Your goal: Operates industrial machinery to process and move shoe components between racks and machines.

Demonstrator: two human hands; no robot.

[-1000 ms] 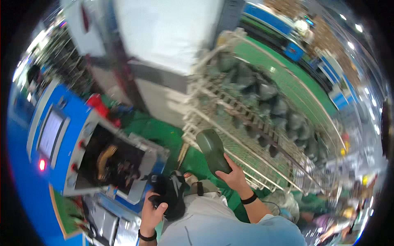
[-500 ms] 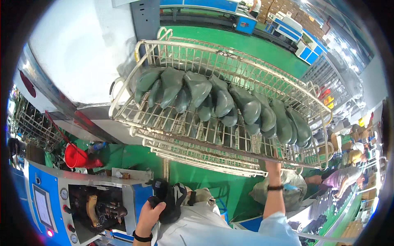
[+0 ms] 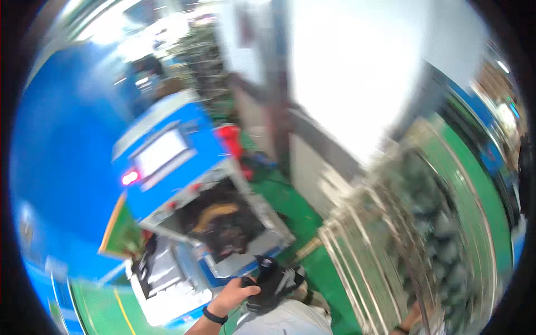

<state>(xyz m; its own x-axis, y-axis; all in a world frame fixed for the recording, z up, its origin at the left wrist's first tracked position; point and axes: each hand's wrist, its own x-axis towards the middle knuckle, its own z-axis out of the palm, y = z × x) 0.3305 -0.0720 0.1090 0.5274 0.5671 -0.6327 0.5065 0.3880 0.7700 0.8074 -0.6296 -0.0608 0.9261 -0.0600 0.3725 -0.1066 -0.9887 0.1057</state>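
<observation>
Blue panelling (image 3: 67,167) spreads over the left side, and a tall white panel (image 3: 357,67) rises above green floor (image 3: 304,209). Left of centre, a blue-and-grey cabinet machine (image 3: 206,142) leans across the view; at right, a pale wire rack (image 3: 403,245) bears a crowded row of dark grey-green forms (image 3: 441,234), too blurred to count. The loaded rack and the upper in hand suggest work partway at most, with much left to handle; whether any form is finished cannot be told.

Lower left is a white-edged tray (image 3: 159,315) with dark pieces on it. Behind the machine sits a red bucket-like object (image 3: 230,139). A tan curved part (image 3: 218,211) and dark mechanism occupy the machine's opening, and no shoe upper can be made out there.

A black shoe upper (image 3: 273,285) with pale markings is outside the machine, just before its lower edge, pinched between the left hand's (image 3: 234,296) thumb and fingers. Well apart from it, the right hand (image 3: 414,314) is at the rack's near side; bars and blur obstruct it, so its grip cannot be told. Smallest, a red light (image 3: 129,178) glows beside the machine's screen (image 3: 162,152).
</observation>
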